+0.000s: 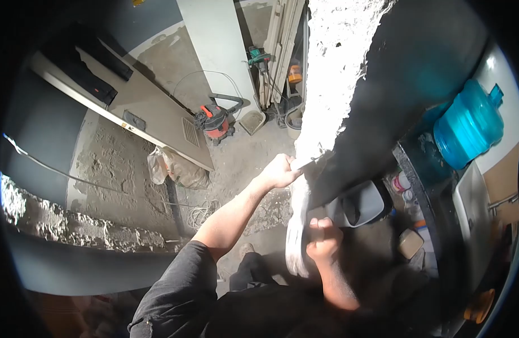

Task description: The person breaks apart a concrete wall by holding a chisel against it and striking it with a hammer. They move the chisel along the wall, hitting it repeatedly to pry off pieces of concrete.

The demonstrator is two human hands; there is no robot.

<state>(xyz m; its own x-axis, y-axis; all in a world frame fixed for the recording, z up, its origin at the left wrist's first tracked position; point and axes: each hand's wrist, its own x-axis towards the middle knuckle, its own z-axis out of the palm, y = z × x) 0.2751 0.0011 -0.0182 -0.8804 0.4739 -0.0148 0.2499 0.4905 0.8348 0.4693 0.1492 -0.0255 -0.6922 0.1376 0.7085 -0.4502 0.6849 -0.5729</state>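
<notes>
A rough, sunlit white wall edge (pixel 332 84) runs down the middle of the view, its plaster broken and uneven. My left hand (pixel 281 170) is closed right at this edge, where a small dark, thin piece shows just beyond the fingers. Lower down, my right hand (pixel 325 241) makes a fist beside a smooth bright white strip (pixel 296 242) under the rough part. What either hand holds, I cannot tell. The dark side face of the wall (pixel 406 67) spreads to the right.
A red and black vacuum cleaner (pixel 216 125) stands on the dusty floor near a door (pixel 158 115) at left. Filled plastic bags (pixel 183 169) lie by that door. At right, a teal water jug (pixel 468 127) rests on a dark counter above a white bin (pixel 363 204).
</notes>
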